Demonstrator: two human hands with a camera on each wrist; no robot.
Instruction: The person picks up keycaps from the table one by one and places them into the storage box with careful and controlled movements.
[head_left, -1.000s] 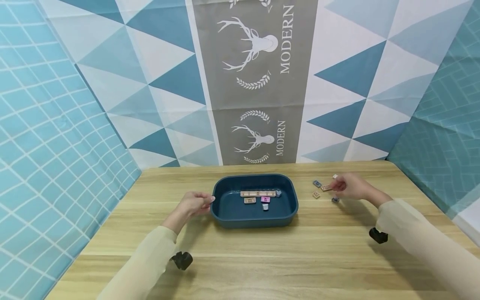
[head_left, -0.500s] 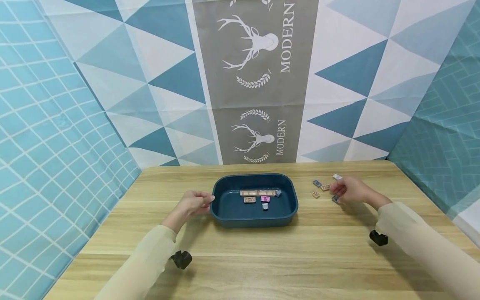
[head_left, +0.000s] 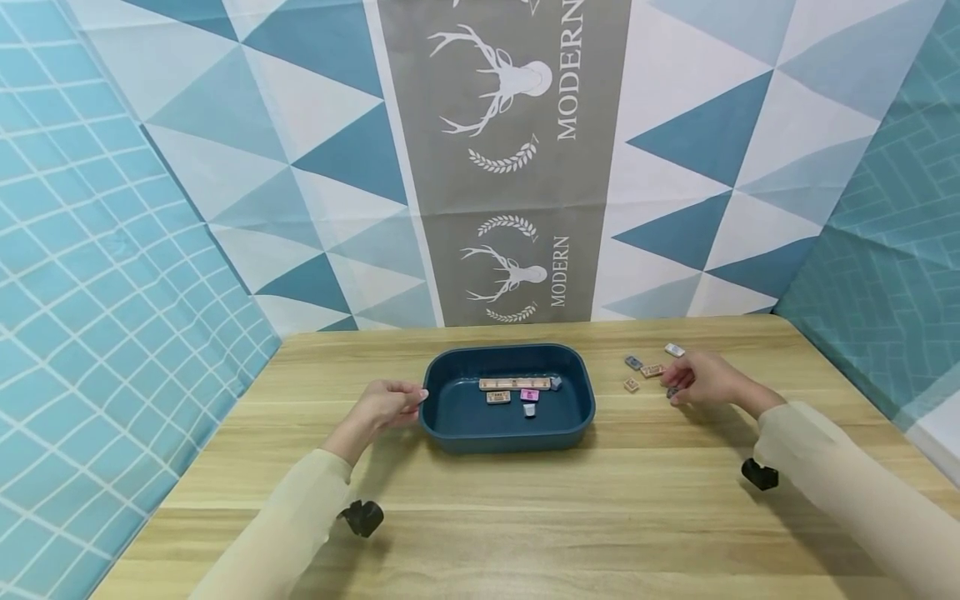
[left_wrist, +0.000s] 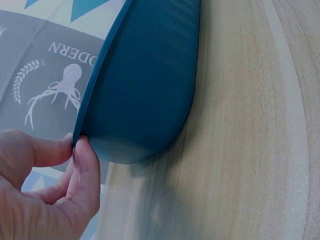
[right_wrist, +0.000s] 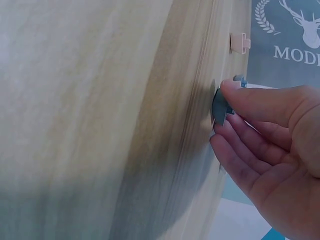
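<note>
My left hand point(head_left: 386, 408) pinches the left rim of a dark blue rectangular tray point(head_left: 495, 444); in the left wrist view, thumb and index finger point(left_wrist: 89, 165) meet on the tray's edge. On the tray's floor lie a long tan strip point(head_left: 513, 384), a small tan block point(head_left: 498, 398), a pink block point(head_left: 529, 395), a whitish piece point(head_left: 529, 410) and a grey one point(head_left: 556, 383). To the right of the tray, my right hand point(head_left: 705, 379) pinches a small blue-grey toy block point(right_wrist: 219, 107) by the table surface. Its far side is hidden by the thumb.
Near the right hand lie a white block point(head_left: 674, 350), a blue-grey block point(head_left: 633, 362), a tan block point(head_left: 652, 371) and a small square tan block point(head_left: 632, 385). The wooden table point(head_left: 525, 525) ends at a patterned wall covering point(head_left: 517, 192).
My right hand has shifted slightly, its fingers coming down onto the blue-grey block, and the white block behind it shows more fully. The left hand stays on the tray's rim.
</note>
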